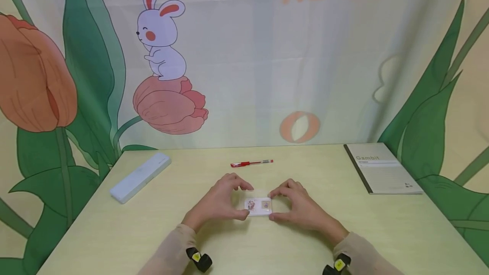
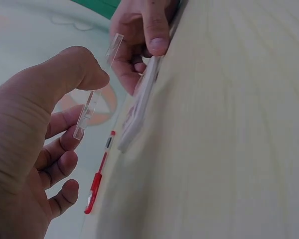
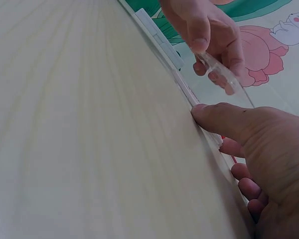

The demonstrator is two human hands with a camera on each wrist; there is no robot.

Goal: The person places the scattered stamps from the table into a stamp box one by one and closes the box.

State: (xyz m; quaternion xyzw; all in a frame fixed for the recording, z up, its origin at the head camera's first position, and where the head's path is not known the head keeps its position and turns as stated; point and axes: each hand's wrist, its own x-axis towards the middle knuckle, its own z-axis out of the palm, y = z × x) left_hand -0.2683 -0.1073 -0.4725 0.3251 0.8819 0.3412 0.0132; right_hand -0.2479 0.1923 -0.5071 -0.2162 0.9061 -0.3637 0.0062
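Observation:
My left hand (image 1: 219, 200) pinches a clear plastic cover (image 2: 90, 107) between thumb and fingers, and in the left wrist view it is raised off the table. Below and beside it, a small flat white case (image 1: 258, 207) with two little coloured pictures on top lies low at the table. The thumb and fingers of my right hand (image 1: 302, 209) grip the case by its near and far edges at the right end. From the right wrist, the clear cover (image 3: 222, 72) shows as a thin see-through sheet apart from the case.
A red pen (image 1: 251, 163) lies beyond the hands. At the back left is a long pale-blue box (image 1: 140, 177); a grey notebook (image 1: 383, 171) with a dark spine lies at the right. A printed curtain (image 1: 244, 54) hangs behind the table (image 1: 114, 237).

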